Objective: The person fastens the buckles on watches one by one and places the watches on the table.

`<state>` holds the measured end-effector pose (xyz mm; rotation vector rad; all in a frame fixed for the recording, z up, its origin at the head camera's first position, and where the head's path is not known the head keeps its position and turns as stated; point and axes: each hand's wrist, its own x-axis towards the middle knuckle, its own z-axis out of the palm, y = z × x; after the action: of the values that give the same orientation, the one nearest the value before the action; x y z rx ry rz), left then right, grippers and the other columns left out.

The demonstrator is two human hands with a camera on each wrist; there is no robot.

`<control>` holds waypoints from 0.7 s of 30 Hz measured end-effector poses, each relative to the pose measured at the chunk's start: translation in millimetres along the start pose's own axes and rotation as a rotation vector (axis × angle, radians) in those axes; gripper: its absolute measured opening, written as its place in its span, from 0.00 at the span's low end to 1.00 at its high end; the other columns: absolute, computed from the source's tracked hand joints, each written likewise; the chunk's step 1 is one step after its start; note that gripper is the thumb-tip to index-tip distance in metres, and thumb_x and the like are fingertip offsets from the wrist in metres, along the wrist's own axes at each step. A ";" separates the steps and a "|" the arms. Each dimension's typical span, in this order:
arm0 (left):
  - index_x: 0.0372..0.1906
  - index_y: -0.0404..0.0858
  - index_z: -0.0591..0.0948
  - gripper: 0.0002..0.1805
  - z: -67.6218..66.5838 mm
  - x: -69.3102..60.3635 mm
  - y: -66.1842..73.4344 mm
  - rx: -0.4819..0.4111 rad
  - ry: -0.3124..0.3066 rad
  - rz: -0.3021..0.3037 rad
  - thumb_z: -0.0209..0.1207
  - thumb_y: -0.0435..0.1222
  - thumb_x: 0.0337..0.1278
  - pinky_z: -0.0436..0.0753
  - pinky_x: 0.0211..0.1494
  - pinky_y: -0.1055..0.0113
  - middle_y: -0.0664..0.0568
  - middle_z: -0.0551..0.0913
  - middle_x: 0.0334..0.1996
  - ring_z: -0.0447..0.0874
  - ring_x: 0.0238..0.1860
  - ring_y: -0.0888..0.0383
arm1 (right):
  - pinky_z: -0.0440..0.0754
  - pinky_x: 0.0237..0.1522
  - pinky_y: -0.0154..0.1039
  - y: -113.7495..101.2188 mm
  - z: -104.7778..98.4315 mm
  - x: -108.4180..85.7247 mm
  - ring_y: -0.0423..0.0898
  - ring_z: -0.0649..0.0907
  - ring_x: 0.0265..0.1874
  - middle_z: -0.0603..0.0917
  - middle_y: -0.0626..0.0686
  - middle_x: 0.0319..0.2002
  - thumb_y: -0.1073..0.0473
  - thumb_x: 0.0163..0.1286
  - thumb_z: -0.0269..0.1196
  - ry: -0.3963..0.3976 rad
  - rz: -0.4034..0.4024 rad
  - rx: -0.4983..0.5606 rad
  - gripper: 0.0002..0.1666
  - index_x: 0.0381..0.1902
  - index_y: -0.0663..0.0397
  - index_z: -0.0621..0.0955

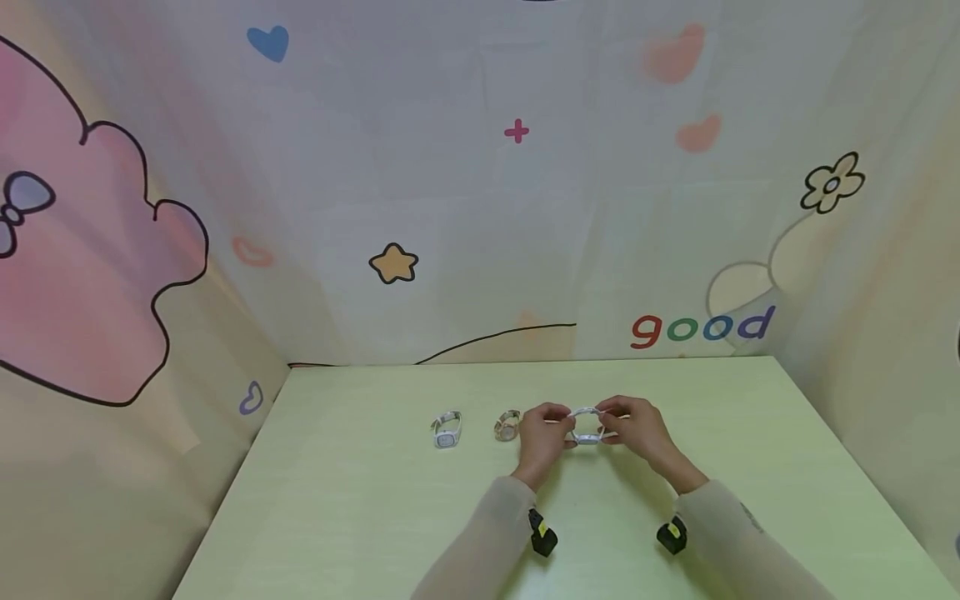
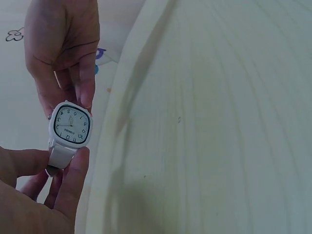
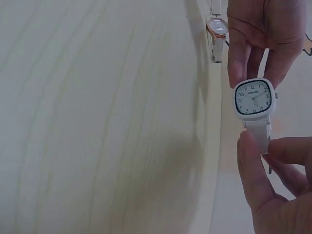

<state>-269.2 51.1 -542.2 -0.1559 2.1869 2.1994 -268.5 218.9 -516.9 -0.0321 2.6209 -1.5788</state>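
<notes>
A white wristwatch [image 1: 588, 439] with a rounded-square face and white strap hangs between both hands, its strap forming a loop. On one side the left hand [image 1: 542, 435] pinches the strap between thumb and fingers. Opposite it, the right hand [image 1: 636, 427] pinches the other side. The dial [image 2: 71, 125], with black numerals and a black rim, shows in both wrist views. Just left of the left hand lies a watch with a rose-gold case [image 1: 507, 428], partly seen in the right wrist view. Farther left on the table is another white watch [image 1: 446, 433].
The pale green wood-grain table [image 1: 337, 500] reaches back to a printed curtain [image 1: 465, 183] with hearts, a star and the word "good". More curtain hangs at both sides. Each sleeve carries a small black device [image 1: 543, 535] at the wrist.
</notes>
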 end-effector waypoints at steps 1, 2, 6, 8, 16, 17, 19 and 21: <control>0.38 0.32 0.84 0.05 1.7 1.2 -1.6 0.017 0.009 -0.001 0.65 0.28 0.57 0.87 0.31 0.66 0.49 0.82 0.31 0.87 0.31 0.52 | 0.88 0.36 0.41 0.9 -0.1 1.2 0.45 0.87 0.33 0.84 0.67 0.44 0.66 0.71 0.58 0.001 0.005 -0.005 0.14 0.51 0.68 0.80; 0.37 0.34 0.84 0.04 3.4 1.9 -2.6 0.053 0.019 0.005 0.65 0.29 0.56 0.86 0.30 0.67 0.50 0.83 0.31 0.86 0.29 0.55 | 0.88 0.36 0.41 2.2 -0.3 2.3 0.45 0.87 0.32 0.84 0.67 0.44 0.66 0.71 0.58 0.003 0.014 -0.009 0.13 0.50 0.68 0.80; 0.33 0.39 0.86 0.03 8.4 3.0 -5.0 0.211 0.057 0.026 0.68 0.31 0.52 0.80 0.29 0.72 0.54 0.85 0.28 0.79 0.25 0.64 | 0.88 0.34 0.40 6.6 -0.9 3.8 0.44 0.86 0.31 0.84 0.64 0.41 0.67 0.70 0.59 0.008 0.057 -0.023 0.12 0.48 0.67 0.81; 0.32 0.40 0.87 0.02 9.8 2.8 -5.5 0.275 0.070 0.042 0.68 0.31 0.51 0.75 0.28 0.74 0.55 0.85 0.27 0.76 0.24 0.65 | 0.88 0.34 0.40 8.5 -1.2 4.1 0.44 0.86 0.31 0.84 0.64 0.41 0.67 0.69 0.60 0.008 0.071 -0.035 0.12 0.48 0.68 0.81; 0.31 0.37 0.87 0.03 12.5 4.9 -6.2 0.338 0.088 0.047 0.68 0.30 0.50 0.74 0.26 0.74 0.56 0.84 0.25 0.75 0.22 0.65 | 0.82 0.28 0.36 13.1 -0.1 11.3 0.43 0.81 0.25 0.85 0.57 0.33 0.65 0.67 0.61 0.023 0.071 -0.156 0.11 0.44 0.65 0.84; 0.32 0.37 0.87 0.03 12.7 5.9 -6.6 0.336 0.087 0.034 0.68 0.30 0.50 0.75 0.26 0.74 0.56 0.85 0.25 0.76 0.22 0.65 | 0.80 0.27 0.35 13.8 0.1 12.8 0.42 0.80 0.24 0.85 0.56 0.32 0.65 0.67 0.62 0.023 0.066 -0.171 0.10 0.44 0.64 0.84; 0.31 0.37 0.87 0.03 13.1 7.0 -6.7 0.339 0.086 0.023 0.68 0.30 0.50 0.75 0.24 0.74 0.55 0.84 0.24 0.76 0.20 0.65 | 0.77 0.26 0.35 15.4 0.8 15.9 0.42 0.78 0.23 0.85 0.54 0.30 0.65 0.67 0.62 0.022 0.060 -0.184 0.10 0.43 0.64 0.84; 0.32 0.37 0.87 0.02 13.2 8.6 -6.4 0.343 0.085 0.015 0.68 0.30 0.51 0.75 0.22 0.75 0.55 0.85 0.24 0.76 0.18 0.65 | 0.77 0.25 0.35 16.0 1.3 18.7 0.41 0.78 0.23 0.85 0.53 0.28 0.65 0.66 0.62 0.019 0.053 -0.184 0.10 0.43 0.64 0.84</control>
<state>-277.8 64.0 -549.3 -0.2247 2.5756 1.8160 -286.6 224.1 -532.7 0.0410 2.7488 -1.3238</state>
